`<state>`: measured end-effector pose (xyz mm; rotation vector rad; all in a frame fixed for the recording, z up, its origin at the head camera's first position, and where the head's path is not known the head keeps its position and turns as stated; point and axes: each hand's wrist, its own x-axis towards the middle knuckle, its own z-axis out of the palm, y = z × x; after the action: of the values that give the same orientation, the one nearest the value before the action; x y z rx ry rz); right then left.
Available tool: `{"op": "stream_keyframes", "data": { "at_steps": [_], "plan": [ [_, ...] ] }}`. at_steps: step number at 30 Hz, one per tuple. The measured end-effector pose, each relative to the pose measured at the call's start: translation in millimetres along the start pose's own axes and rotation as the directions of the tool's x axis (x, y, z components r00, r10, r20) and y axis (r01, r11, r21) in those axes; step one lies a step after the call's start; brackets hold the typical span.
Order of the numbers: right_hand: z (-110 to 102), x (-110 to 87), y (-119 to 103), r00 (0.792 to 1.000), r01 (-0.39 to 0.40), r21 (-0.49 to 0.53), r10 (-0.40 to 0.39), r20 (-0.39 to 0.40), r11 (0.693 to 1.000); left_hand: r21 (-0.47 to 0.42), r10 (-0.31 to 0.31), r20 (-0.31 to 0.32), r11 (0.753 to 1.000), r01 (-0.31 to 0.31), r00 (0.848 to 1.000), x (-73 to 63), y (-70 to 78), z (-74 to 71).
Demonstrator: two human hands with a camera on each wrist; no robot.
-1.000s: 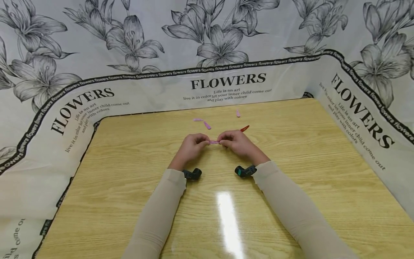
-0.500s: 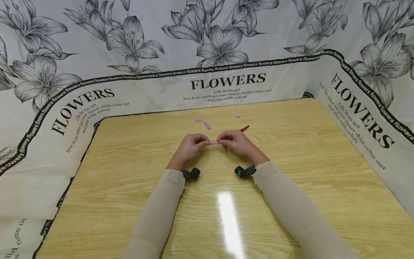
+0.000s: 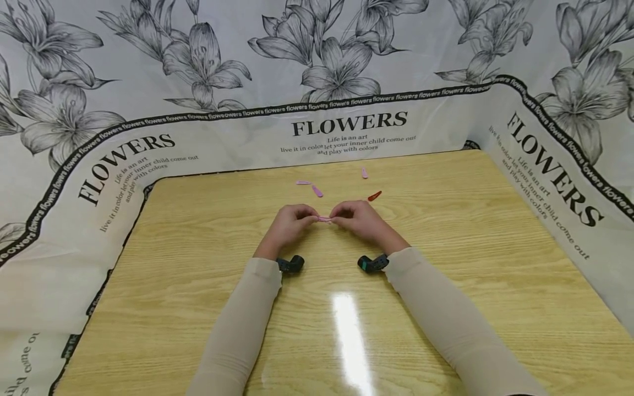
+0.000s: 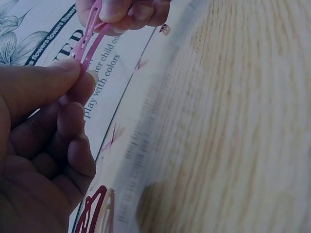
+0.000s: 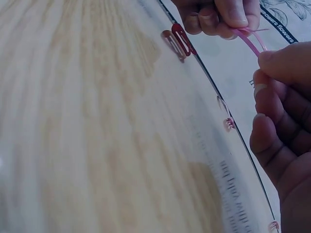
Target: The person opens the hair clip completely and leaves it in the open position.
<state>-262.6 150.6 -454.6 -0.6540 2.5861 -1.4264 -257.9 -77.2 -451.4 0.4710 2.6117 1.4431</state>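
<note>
Between both hands, above the table, a pink snap hair clip (image 4: 91,41) is held by its two ends, with a gap showing between its narrow arms. My left hand (image 3: 291,225) pinches one end with thumb and fingertips. The right hand (image 3: 360,219) pinches the opposite end; its other fingers curl underneath in the right wrist view. Just beyond the right hand lies a red snap hair clip (image 3: 375,196). Two pink clips, one nearer (image 3: 317,191) and one farther (image 3: 303,182), lie beyond the left hand. Fingertips cover the ends of the held clip.
Another pink clip (image 3: 364,173) lies near the far edge of the wooden table (image 3: 198,264). Flower-printed cloth (image 3: 223,143) rises like a wall behind and at both sides. A dark red clip (image 5: 181,39) shows on the table beneath the hands in the wrist views.
Both hands have shifted slightly left and a little toward the body with the pink clip between them. More of the red clip shows past the right hand. The other clips have stayed put.
</note>
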Motion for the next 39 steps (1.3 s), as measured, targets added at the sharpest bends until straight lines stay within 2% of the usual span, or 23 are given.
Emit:
{"op": "stream_keyframes", "data": {
  "at_steps": [12,20,31,39],
  "plan": [
    [-1.9,1.2,-8.3,1.000,-0.018,-0.060,0.016,-0.022,0.998,0.033,0.010,-0.012,0.999,-0.009,1.000,0.9,3.0,-3.4],
    [2.7,10.7,-13.7,0.999,0.026,-0.103,-0.029,-0.021,0.994,0.107,-0.042,-0.011,0.993,0.043,0.999,0.4,10.0,-14.9],
    [9.4,25.7,-21.6,0.998,0.052,-0.151,-0.048,0.026,0.987,0.164,-0.103,0.013,0.981,0.099,0.995,3.8,12.0,-31.2],
    [14.9,35.0,-20.2,0.996,0.062,-0.228,-0.045,0.079,0.972,0.271,-0.083,0.034,0.960,0.070,0.996,3.5,9.0,-31.6]
  ]
}}
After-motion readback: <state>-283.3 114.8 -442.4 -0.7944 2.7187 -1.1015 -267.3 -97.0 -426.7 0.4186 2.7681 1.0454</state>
